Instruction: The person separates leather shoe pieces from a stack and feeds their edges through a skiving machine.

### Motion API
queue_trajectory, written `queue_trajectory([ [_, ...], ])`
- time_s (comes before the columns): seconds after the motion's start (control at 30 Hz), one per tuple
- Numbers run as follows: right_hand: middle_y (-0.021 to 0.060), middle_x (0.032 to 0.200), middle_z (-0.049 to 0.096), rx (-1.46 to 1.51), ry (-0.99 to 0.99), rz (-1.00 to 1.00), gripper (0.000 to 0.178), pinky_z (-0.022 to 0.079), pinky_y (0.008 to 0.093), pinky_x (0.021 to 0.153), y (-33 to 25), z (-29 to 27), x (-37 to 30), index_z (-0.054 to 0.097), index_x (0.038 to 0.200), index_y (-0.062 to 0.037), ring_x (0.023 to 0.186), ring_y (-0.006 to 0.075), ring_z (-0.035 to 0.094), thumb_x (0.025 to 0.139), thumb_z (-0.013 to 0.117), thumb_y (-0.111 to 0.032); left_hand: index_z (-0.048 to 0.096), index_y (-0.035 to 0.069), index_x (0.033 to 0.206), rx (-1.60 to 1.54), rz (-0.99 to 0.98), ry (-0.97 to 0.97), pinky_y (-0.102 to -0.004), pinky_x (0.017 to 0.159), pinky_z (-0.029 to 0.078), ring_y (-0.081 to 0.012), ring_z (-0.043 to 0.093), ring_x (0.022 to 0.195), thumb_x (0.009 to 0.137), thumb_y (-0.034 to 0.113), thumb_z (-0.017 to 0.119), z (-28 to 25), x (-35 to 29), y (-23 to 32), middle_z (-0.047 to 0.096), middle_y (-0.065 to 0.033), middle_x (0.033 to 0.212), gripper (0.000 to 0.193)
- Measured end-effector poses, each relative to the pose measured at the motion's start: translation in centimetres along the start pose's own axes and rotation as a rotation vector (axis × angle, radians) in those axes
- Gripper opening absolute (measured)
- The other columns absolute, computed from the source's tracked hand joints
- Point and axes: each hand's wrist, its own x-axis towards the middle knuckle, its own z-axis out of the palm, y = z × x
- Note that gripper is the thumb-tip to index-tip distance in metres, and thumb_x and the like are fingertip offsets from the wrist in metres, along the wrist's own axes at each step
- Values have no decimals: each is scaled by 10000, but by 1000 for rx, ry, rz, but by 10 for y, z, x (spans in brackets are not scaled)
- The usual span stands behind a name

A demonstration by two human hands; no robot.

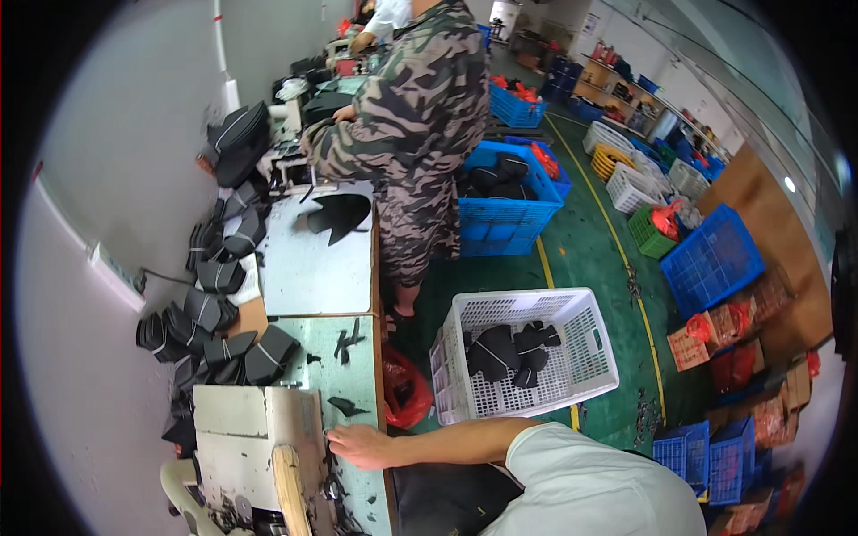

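My right hand (pixel 360 446) reaches in from the right, along a bare forearm below a white short sleeve. Its fingers are bent and closed against the right side of a cream-coloured machine (pixel 241 429), probably a sewing machine. What they pinch there, if anything, is too small to make out. A black cut piece (pixel 347 406) lies on the pale tabletop (pixel 362 380) just beyond the hand, with thin black strips (pixel 349 341) farther off. Dark scraps are scattered beside the machine. My left hand does not show.
Tied black bundles (pixel 214 313) line the wall side. A white crate (pixel 536 406) holds more bundles; a red bag (pixel 404 389) hangs beside the table. Farther off, a person in camouflage clothing (pixel 429 116) works at another machine. Blue crates (pixel 509 214) stand behind that person.
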Motion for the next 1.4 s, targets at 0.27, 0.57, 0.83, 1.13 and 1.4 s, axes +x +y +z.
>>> queue_trajectory([
  [0.27, 183, 788, 619, 911, -558, 72, 227, 448, 488, 651, -104, -94, 1, 547, 966, -58, 769, 392, 608, 777, 573, -182, 297, -37, 1419, -69, 428, -141, -342, 1016, 392, -251, 501, 1179, 801, 172, 729, -61, 15, -5, 507, -180, 1297, 783],
  [0.57, 43, 589, 530, 1238, -511, 382, 178, 464, 359, 636, -105, -80, -14, 598, 881, -38, 641, 229, 598, 881, 573, -214, 419, -47, 1354, 290, 699, 74, -335, 1001, 402, -279, 550, 1114, 850, 104, 638, -111, 0, -64, 578, -160, 1217, 570],
  [0.83, 150, 915, 605, 1516, -975, 124, 317, 453, 431, 789, -135, -193, -32, 530, 1136, -27, 889, 275, 597, 875, 619, -183, 534, 46, 1238, 894, 24, 884, -396, 811, 491, -357, 628, 909, 684, 238, 751, 22, 64, 55, 645, -230, 1021, 625],
  [1.13, 140, 738, 608, 1169, -719, -164, 850, 474, 339, 561, -126, -154, -44, 112, 1517, -191, 619, 221, 597, 837, 621, -231, 554, 26, 1207, 1281, -28, 846, -357, 773, 520, -265, 660, 869, 662, 258, 776, 28, 80, 54, 671, -181, 972, 633],
  [1.4, 20, 577, 482, 1608, -537, 753, 193, 378, 281, 501, -46, -152, -68, 566, 743, -68, 507, 157, 472, 873, 619, -200, 528, -53, 1235, -148, 400, 490, -399, 866, 506, -302, 630, 932, 694, 146, 758, -115, 26, -58, 623, -186, 1050, 621],
])
